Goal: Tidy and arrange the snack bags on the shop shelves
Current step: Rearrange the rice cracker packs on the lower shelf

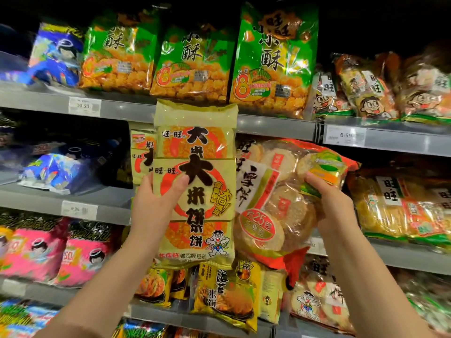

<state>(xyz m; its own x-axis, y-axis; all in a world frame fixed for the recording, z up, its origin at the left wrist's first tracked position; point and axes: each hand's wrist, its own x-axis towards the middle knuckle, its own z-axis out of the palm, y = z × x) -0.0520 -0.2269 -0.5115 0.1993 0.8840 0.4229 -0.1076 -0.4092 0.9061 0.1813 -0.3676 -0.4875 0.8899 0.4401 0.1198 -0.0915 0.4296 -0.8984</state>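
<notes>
Across shelf edge [275,126], yellow bag [195,186]

Shelving: grey metal, in two adjoining bays that meet at a vertical joint [318,132].

Left bay: top shelf [127,111], middle shelf [36,202], lower shelf [48,295]. Right bay: upper shelf [402,141], which sits lower than the left bay's top shelf.

Each front edge is a flat grey strip. White price labels are fixed to the strips:
- 14.50 label [84,106]
- 6.59 label [345,135]
- blurred label [78,210], unreadable

The shelf fronts are lit. The space above the top row [390,20] is dark.
</notes>
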